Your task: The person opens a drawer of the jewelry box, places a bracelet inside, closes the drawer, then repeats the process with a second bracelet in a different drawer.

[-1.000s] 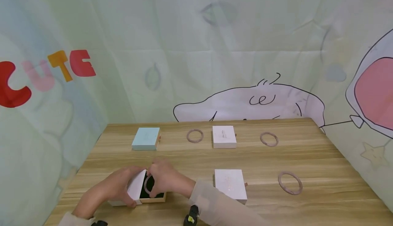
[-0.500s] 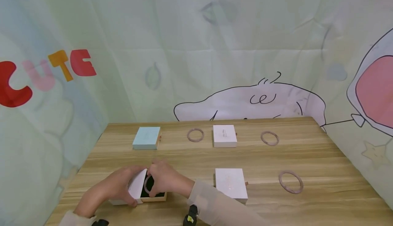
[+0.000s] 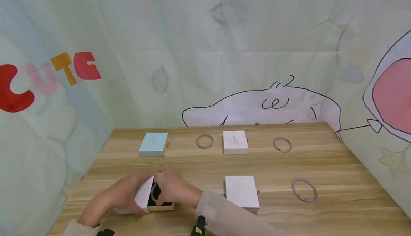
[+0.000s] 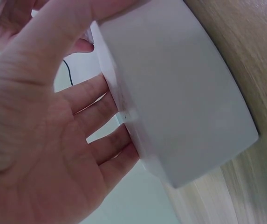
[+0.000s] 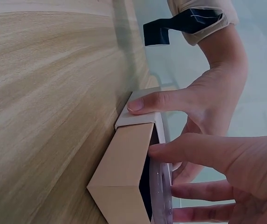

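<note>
Lilac bangle (image 5: 160, 191) pinched between right fingers (image 5: 203, 190), at open drawer (image 5: 119, 156), left fingers (image 4: 89, 93) clamped on white box (image 4: 184, 93)

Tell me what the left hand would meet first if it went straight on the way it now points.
Most likely the right hand, which pinches the bangle at the open white box. It shows just beyond the left hand in the head view, though depth between them is unclear.

– What hangs behind your wood-grain table (image 3: 192, 163)?
– A pale printed cloth (image 3: 179, 25): you have colourful letters (image 3: 62, 62) on your left, a pink balloon (image 3: 393, 95) on your right, a star (image 3: 393, 161) below it.
</note>
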{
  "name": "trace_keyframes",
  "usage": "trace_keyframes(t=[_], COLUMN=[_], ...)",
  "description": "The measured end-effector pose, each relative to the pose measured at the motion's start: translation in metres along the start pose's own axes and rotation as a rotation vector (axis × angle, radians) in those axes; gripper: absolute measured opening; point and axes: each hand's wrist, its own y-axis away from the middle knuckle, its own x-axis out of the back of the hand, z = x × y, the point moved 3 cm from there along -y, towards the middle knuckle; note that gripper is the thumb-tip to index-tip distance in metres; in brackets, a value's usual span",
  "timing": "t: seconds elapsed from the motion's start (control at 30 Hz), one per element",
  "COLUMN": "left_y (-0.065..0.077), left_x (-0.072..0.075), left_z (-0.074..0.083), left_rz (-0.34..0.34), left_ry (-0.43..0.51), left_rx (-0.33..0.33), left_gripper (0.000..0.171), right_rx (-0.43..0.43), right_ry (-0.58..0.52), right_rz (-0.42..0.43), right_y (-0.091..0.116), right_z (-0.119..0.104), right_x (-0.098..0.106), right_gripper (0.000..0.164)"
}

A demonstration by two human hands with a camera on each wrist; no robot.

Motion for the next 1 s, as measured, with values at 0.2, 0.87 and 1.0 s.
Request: trace_keyframes(t=[0.2, 0.87, 1.0], left_y=[0.000, 0.000, 0.001], left_x=[-0.001, -0.002, -0.001], left_z=[-0.001, -0.002, -0.002], left_rz=[-0.001, 0.017, 0.019], left_ry=[0.016, -0.004, -0.005], left_rx=[0.015, -0.001, -0.005], left_gripper=[0.100, 0.097, 0.097], right_rx=[-0.014, -0.049, -0.052], right_ry=[0.043, 0.152, 0.148], right_rz=[-0.003, -0.021, -0.015], right_y=[-0.001, -0.006, -0.007], right_z=[-0.003, -0.010, -0.012], right_x=[0.000, -0.001, -0.002], right_gripper=[0.046, 0.043, 0.038])
